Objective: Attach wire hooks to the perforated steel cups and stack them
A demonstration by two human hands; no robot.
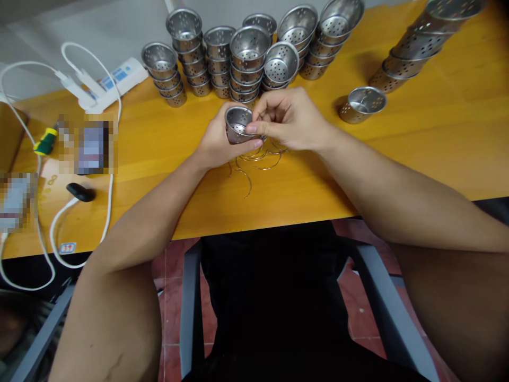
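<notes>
My left hand (217, 140) is wrapped round a perforated metal cup (237, 132), its mouth tilted up toward me. At the cup's right rim my right hand (288, 119) has thumb and fingers pinched together. Whatever sits in that pinch is too small or hidden to make out. Below both hands, several thin curved wires (250, 183) lie loose on the wooden table (310, 196). A single perforated cup (362, 105) stands apart, to the right of my right hand.
Stacks of perforated cups (248, 50) line the back, with a leaning stack (415, 48) at the far right. On the left lie a white power strip (119, 79) with cables, a phone (93, 147), a green-yellow screwdriver handle (46, 141) and a small black device (80, 191).
</notes>
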